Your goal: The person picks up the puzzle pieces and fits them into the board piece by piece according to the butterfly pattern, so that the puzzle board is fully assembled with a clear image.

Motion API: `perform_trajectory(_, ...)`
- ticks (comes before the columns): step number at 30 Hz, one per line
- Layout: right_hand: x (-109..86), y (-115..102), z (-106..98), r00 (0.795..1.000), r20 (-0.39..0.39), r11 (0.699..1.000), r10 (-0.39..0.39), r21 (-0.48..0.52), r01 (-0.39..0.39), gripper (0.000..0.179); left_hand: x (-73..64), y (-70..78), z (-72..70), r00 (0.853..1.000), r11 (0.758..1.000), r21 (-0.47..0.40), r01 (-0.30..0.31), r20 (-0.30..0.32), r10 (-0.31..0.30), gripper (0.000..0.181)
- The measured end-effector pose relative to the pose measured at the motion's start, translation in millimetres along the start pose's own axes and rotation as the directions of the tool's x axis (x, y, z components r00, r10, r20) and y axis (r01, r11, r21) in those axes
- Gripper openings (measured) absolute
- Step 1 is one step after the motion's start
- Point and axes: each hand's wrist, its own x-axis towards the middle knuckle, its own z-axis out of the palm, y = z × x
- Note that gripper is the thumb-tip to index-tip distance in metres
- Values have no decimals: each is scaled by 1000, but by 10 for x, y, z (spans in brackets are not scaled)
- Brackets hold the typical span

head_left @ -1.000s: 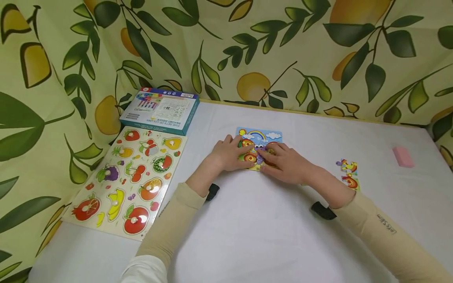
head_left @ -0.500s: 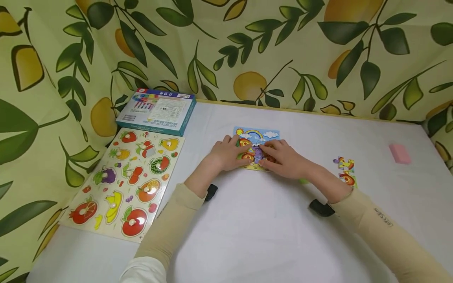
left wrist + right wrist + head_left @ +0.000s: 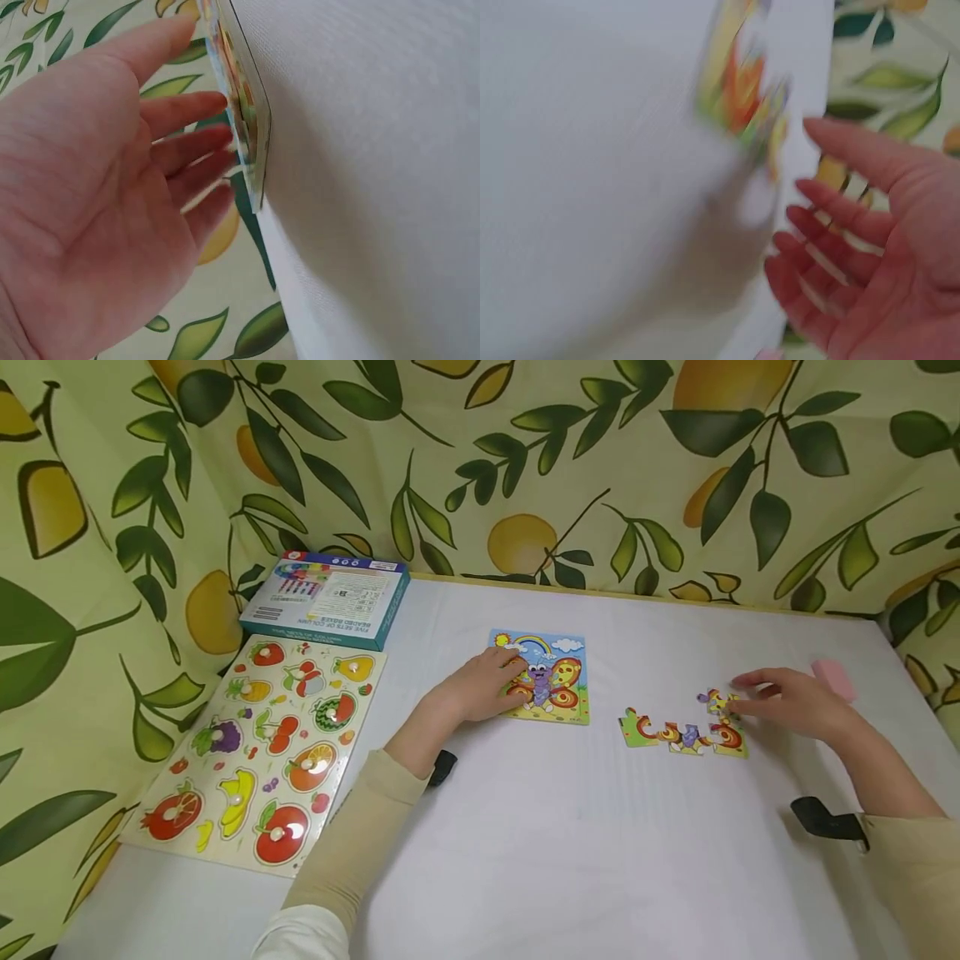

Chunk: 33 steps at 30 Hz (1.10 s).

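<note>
Reaching across the desk [image 3: 510, 827], the person's right grip [image 3: 795, 702] hangs over the loose jigsaw pieces, fingers spread and apparently released; whether a fingertip brushes the upper piece [image 3: 718, 700] I cannot tell. Right under that hand, the lower-right piece [image 3: 727, 740] lies near the middle piece [image 3: 686, 739], and the green-edged corner piece [image 3: 636, 728] sits at the left end of the ragged row. Across from them, the square butterfly puzzle board [image 3: 566, 685] lies flat near the far side, its left edge beneath the fingers of the left grip [image 3: 480, 685], which are laid out loosely and clasp nothing. What bothers me is how close the two right-hand pieces lie: a low sweep or a careless pinch at the upper one could well drag its neighbour along or spin it round. Small, thin pieces like these probably slide easily on white cloth, and a fingertip that misses the edge may just push one away. Should the left fingers press sideways, the board could skid or turn. The pink block [image 3: 834, 679], just beyond the right knuckles, might get knocked too if that hand swings outward.
</note>
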Motion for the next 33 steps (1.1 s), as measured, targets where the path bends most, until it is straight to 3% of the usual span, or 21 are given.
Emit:
perform_trajectory(5,-21,218,99,995,-33,993,-98,70,100,57,-1,-23,27,1000,998,-67,-16,18,17,63)
perform_trajectory(17,-25,322,137,997,-32,992,-68,102,71,51,4,-23,51,999,1000,-15,1,45,0,62)
perform_trajectory(23,-35,306,156,989,-143,985,-45,159,68,46,3,-4,45,998,999,34,6,55,-8,62)
perform_trajectory(28,14,74,144,978,-208,942,29,332,42,47,2,22,37,998,999,43,-6,57,4,62)
perform_trajectory(33,180,-493,203,989,-143,858,49,513,32,56,-3,5,44,998,996,87,-31,55,26,62)
